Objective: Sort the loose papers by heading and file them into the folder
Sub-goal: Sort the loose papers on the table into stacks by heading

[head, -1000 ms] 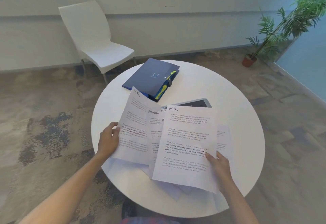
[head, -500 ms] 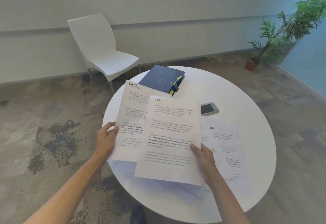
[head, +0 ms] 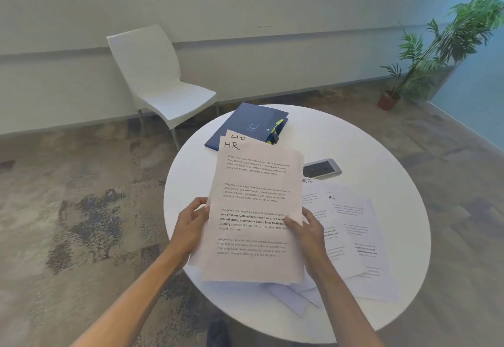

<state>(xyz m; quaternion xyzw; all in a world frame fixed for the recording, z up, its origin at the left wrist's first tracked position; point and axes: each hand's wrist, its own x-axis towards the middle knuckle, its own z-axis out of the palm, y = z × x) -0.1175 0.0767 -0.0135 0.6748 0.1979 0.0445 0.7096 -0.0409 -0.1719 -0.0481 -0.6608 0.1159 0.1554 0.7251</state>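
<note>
Together, two hands (head: 191, 226) (head: 308, 233), two HR sheets (head: 256, 210)

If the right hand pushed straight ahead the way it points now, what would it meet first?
Probably the phone on the table, beyond the held HR papers the right hand grips; depth is uncertain.

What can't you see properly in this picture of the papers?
- Head view: the second sheet's heading, mostly covered by the white HR sheet held in both hands.
- Loose white papers on the round table: small print too blurry to read.
- Closed dark blue folder: contents hidden.
</note>
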